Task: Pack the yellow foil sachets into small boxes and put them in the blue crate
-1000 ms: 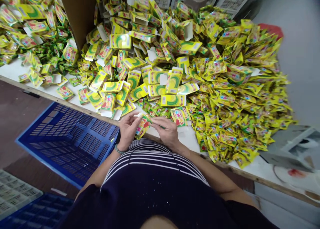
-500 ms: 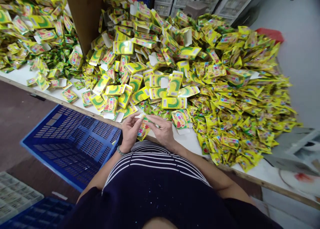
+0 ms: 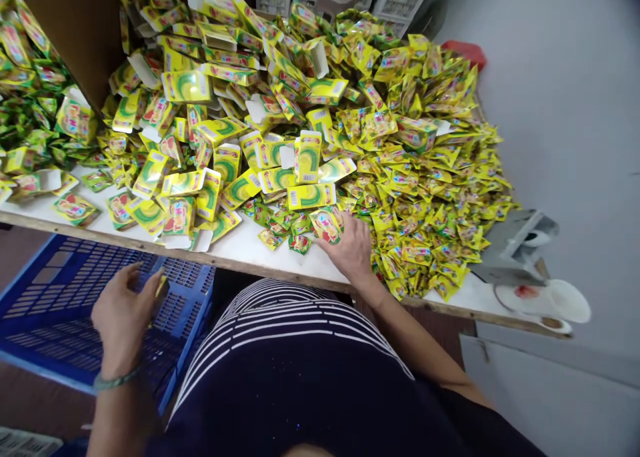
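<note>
Over the blue crate (image 3: pixel 200 310) at the lower left is my left hand (image 3: pixel 123 307), its thumb and fingers apart. A small yellow box (image 3: pixel 159 294) shows just beyond the thumb, inside the crate area. On the white table, my right hand (image 3: pixel 353 247) has its fingers and thumb round the right side of a yellow-green box (image 3: pixel 326 224) with a red fruit print. Small green packets (image 3: pixel 300 225) lie just left of that box. Behind them sprawls a heap of yellow boxes (image 3: pixel 310 196), some with open white flaps.
A large pile of yellow packets (image 3: pixel 420 204) covers the table's right part. A brown cardboard divider (image 3: pixel 60 37) stands at the left. Beyond the pile's right edge are a grey metal device (image 3: pixel 510 244) and a white bowl (image 3: pixel 570 302).
My left hand has left the box held between both hands and moved left over the crate. My right hand has moved to another box on the table. The view has shifted right.
</note>
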{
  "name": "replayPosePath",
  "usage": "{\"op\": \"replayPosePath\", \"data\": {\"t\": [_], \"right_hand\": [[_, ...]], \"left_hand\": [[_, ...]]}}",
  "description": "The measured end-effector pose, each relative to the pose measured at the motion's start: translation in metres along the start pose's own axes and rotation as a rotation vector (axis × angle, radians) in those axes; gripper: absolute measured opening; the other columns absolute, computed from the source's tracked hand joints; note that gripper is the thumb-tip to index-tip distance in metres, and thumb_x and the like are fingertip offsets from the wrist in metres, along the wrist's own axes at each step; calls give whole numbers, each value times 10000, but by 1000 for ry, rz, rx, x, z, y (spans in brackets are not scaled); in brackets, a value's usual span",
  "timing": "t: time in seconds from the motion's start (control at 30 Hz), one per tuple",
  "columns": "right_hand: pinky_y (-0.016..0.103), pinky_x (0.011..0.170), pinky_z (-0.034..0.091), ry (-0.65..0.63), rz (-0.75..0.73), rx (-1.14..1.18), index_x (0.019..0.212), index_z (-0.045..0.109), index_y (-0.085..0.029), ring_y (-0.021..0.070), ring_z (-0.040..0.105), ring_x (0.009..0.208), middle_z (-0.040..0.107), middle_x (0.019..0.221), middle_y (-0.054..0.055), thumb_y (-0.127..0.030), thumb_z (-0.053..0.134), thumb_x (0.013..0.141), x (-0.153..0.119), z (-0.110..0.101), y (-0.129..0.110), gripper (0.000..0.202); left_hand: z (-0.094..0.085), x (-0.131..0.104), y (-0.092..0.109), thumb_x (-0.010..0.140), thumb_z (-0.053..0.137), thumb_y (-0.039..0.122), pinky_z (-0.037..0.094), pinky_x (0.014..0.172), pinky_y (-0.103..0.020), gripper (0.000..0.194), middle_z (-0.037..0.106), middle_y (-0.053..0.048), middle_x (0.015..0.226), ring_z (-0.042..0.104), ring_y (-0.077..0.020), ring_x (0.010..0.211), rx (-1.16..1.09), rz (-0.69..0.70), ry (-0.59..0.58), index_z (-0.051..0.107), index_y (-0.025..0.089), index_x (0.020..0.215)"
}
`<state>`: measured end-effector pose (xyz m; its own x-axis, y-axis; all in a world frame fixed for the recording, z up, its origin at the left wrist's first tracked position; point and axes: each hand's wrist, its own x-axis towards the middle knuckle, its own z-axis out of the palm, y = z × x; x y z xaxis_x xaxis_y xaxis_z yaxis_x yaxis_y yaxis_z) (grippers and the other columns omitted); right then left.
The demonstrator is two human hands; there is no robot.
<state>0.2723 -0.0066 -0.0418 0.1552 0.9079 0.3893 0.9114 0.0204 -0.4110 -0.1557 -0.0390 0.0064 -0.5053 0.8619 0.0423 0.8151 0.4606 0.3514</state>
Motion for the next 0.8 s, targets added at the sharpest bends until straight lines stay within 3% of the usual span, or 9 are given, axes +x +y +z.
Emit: {"op": "replayPosePath", "data": {"t": [0.07, 0.17, 0.27, 0.33, 0.43, 0.53, 0.67, 0.73, 0.8], "right_hand": [[526, 955, 460, -50, -51, -53, 1376, 512, -116, 354, 560, 1085, 635, 1199, 208, -467, 652, 863, -7, 4, 11, 637], [536, 992, 446, -46, -132, -23, 1399, 489, -117, 357, 549, 1133, 623, 1222, 208, -369, 614, 873, -14, 7, 6, 597], [528, 1056, 420, -104, -315, 100, 1388, 514, -164, 335, 559, 1190, 640, 1260, 176, -320, 577, 898, -14, 5, -17, 518], [497, 1071, 429, -203, -480, 229, 1385, 524, -183, 306, 575, 1208, 656, 1275, 152, -332, 557, 931, -13, 5, -34, 479], [461, 1037, 478, -305, -558, 398, 1392, 532, -189, 280, 601, 1199, 673, 1277, 140, -411, 558, 961, -8, 7, -47, 485], [470, 986, 510, -351, -460, 362, 1284, 636, -215, 285, 635, 1129, 712, 1197, 128, -404, 599, 949, -4, 11, -38, 387], [451, 931, 538, -470, -449, 208, 1099, 736, -197, 286, 663, 1021, 739, 1091, 141, -276, 629, 924, -4, 24, -22, 219], [422, 920, 542, -438, -348, 271, 1099, 746, -198, 261, 676, 969, 749, 1059, 130, -246, 578, 942, -4, 30, -22, 235], [378, 845, 560, -373, -137, 450, 1160, 732, -210, 221, 684, 862, 758, 1018, 95, -297, 561, 949, -1, 33, -26, 286]], "left_hand": [[10, -4, 20, 797, 698, 547, 539, 838, -479, 442, 759, -76, 1010, 691, -325, 937, -99, 119, 62, 701, 226, 1101], [28, -16, 74, 841, 676, 519, 527, 903, -442, 441, 739, -117, 1090, 680, -283, 959, -362, 442, -2, 695, 196, 1141], [48, -25, 128, 753, 786, 482, 474, 1026, -459, 552, 698, -126, 1245, 622, -303, 1156, -532, 774, -182, 667, 223, 1226], [62, -28, 149, 715, 822, 416, 495, 990, -451, 587, 712, -112, 1233, 638, -306, 1138, -588, 876, -393, 664, 245, 1254], [78, -27, 152, 703, 817, 326, 540, 766, -355, 432, 776, -75, 962, 709, -266, 848, -613, 750, -591, 743, 254, 1123], [82, -20, 132, 702, 814, 373, 479, 585, -275, 327, 749, -38, 743, 651, -196, 618, -641, 555, -586, 778, 229, 993], [78, -14, 109, 721, 800, 386, 429, 509, -235, 356, 722, -20, 690, 589, -143, 550, -749, 393, -641, 767, 188, 1015], [77, -16, 106, 721, 805, 370, 434, 503, -226, 387, 725, -22, 709, 587, -130, 550, -826, 337, -692, 758, 186, 1058], [78, -18, 107, 714, 814, 359, 471, 522, -232, 426, 744, -36, 760, 614, -134, 577, -921, 303, -748, 749, 187, 1099]]}}
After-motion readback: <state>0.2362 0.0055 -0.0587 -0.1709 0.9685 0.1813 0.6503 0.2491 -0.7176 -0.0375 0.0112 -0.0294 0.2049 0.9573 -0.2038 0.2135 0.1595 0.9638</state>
